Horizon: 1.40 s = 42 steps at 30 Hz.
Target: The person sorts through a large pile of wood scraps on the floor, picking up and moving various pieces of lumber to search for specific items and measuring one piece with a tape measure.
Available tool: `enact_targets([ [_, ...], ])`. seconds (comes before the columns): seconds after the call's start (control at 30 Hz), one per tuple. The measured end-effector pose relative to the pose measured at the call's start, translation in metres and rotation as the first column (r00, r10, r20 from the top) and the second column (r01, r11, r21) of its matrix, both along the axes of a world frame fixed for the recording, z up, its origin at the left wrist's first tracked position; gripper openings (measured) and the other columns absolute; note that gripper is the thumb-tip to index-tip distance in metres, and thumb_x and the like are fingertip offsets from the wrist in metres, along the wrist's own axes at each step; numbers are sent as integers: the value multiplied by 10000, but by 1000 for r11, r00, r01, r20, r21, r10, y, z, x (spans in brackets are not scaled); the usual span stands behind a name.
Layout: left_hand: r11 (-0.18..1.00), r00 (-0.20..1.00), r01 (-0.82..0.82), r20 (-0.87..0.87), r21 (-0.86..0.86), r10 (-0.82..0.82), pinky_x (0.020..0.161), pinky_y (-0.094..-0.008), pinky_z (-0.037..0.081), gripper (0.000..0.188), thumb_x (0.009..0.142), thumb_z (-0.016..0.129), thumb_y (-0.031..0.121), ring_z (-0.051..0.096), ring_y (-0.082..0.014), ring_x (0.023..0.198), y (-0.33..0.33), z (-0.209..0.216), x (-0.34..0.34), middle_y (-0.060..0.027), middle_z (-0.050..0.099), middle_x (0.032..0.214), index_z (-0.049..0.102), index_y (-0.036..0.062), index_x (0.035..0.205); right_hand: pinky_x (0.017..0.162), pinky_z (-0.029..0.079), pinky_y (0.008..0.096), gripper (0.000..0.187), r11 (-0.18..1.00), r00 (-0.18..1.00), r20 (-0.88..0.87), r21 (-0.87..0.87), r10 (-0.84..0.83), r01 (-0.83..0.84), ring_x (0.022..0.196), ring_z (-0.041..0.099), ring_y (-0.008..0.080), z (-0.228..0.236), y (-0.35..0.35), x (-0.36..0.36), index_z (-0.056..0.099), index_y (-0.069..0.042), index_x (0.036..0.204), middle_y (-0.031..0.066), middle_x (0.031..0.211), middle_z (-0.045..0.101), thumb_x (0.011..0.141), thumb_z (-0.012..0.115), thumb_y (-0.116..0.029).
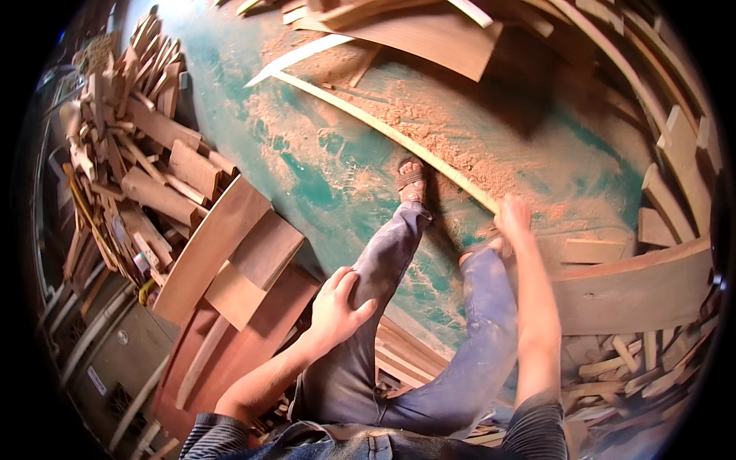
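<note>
Centre-right, the right hand [512, 218] grips a long strip [383, 130]; the left hand [337, 308], lower centre, loosely spread, could steady it.

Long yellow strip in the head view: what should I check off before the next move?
1. Right hand gripping the long yellow strip: ok, fingers closed at its near end.
2. Left hand free: ok, it holds nothing, over the left trouser leg.
3. Strip held in both hands: not ok, only the right has it.
4. Floor clean around the strip: not ok, wood shavings lie beside it.
5. Far end touching the white curved piece: cannot tell.
</note>
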<state>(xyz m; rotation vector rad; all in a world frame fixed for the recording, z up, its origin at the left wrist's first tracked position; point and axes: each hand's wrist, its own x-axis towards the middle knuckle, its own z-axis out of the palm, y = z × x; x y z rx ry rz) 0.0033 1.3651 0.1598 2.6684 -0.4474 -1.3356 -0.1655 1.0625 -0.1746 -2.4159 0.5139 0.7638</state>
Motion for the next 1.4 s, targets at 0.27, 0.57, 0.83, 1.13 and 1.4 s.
enact_targets([
  [0.27, 997, 998, -58, 1, -42, 58, 1003, -448, 492, 514, 819, 721, 372, 606, -397, 1164, 15, -10, -11, -201, 638, 1255, 644, -10, 1154, 781, 547, 431, 217, 983, 988, 12, -103, 153, -151, 915, 651, 322, 220, 61, 48, 733, -22, 946, 154, 934, 677, 787, 671, -155],
  [0.57, -103, -158, -988, -751, 119, 641, 1071, -445, 436, 713, 977, 597, 527, 599, -304, 1213, -4, -74, 30, -149, 611, 1358, 461, 8, 1448, 698, 549, 393, 144, 973, 982, 50, -157, 180, -170, 903, 611, 288, 411, 142, 41, 705, -19, 866, 108, 893, 607, 749, 671, -95],
  [0.83, -99, -259, -950, -565, 297, 784, 1068, -542, 479, 399, 962, 575, 111, 630, -398, 1168, -11, -57, 61, -288, 627, 1267, 534, -128, 1278, 778, 550, 415, 275, 990, 986, 147, 123, -82, 64, 945, 632, 320, 498, 138, 59, 729, 10, 931, 141, 921, 643, 787, 764, -222],
  [1.13, -231, -377, -924, -826, 305, 419, 1099, -520, 463, 382, 937, 599, 78, 604, -368, 1209, -4, 53, 66, -229, 643, 1266, 553, -78, 1283, 965, 497, 416, 489, 614, 629, 190, -135, -754, 778, 1117, 617, 360, 597, 73, -53, 582, 57, 1307, 221, 1177, 643, 891, 726, -156],
  [1.4, -123, -226, -973, -905, 194, 360, 1175, -531, 361, 467, 913, 633, 66, 551, -370, 1262, -28, 130, 83, -219, 594, 1349, 520, -43, 1352, 975, 516, 434, 460, -526, -379, -366, 604, -850, 598, 1181, 614, 312, 589, 99, -83, 526, 82, 1345, 193, 1322, 607, 996, 571, -214],
])
